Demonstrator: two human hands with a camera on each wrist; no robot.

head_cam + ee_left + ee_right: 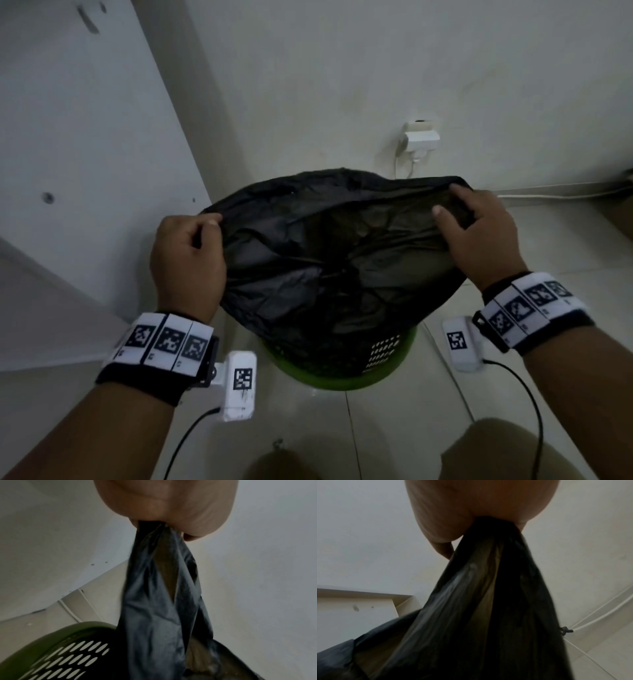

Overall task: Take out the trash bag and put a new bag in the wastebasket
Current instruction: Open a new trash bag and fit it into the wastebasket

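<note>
A black trash bag (335, 253) is stretched wide above a green perforated wastebasket (387, 363) on the floor, its lower part hanging down inside. My left hand (191, 253) grips the bag's left edge, and in the left wrist view the black plastic (163, 601) trails down from the closed left hand (164, 505) toward the green basket rim (56, 637). My right hand (479, 233) holds the bag's right edge with fingers curled over it. In the right wrist view the bag (488, 615) hangs in a bunch from the right hand (481, 507).
A white cabinet panel (78, 154) stands at the left. The wall behind holds a white plug and socket (421, 137) with a cord running along the floor. The floor is pale tile (394, 428). My knees (507, 452) show at the bottom.
</note>
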